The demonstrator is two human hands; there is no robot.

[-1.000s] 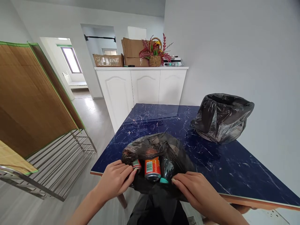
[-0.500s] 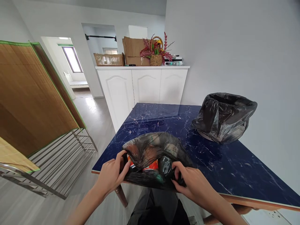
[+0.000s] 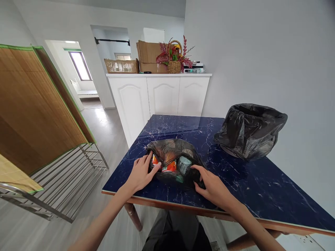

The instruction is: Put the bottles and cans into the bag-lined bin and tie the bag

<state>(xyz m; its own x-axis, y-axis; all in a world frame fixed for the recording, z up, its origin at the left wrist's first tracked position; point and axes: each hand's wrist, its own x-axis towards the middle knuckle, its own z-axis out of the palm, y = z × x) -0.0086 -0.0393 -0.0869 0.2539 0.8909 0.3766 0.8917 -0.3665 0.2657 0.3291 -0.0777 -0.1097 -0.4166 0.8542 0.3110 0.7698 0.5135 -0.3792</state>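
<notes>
A thin black plastic bag (image 3: 167,145) lies on the dark blue marbled table (image 3: 180,126), its mouth toward me. Inside show red-orange packages (image 3: 169,166) and a clear, bluish round container (image 3: 184,164); the rest of the contents is blurred through the film. My left hand (image 3: 142,171) grips the left side of the bag's mouth, thumb and fingers curled over the edge. On the other side, my right hand (image 3: 209,183) has the bunched rim between thumb and fingers.
A bin-shaped container lined with a black bag (image 3: 252,130) stands at the table's right, by the wall. Beyond the table is a white cabinet (image 3: 162,94) with cardboard boxes (image 3: 121,66) and a flower basket (image 3: 174,66). A metal rack (image 3: 65,181) with bamboo mats stands left.
Both hands have pushed the bag away from the table's front edge. The rolled-back mouth now shows more of the red-orange packages and the round container.
</notes>
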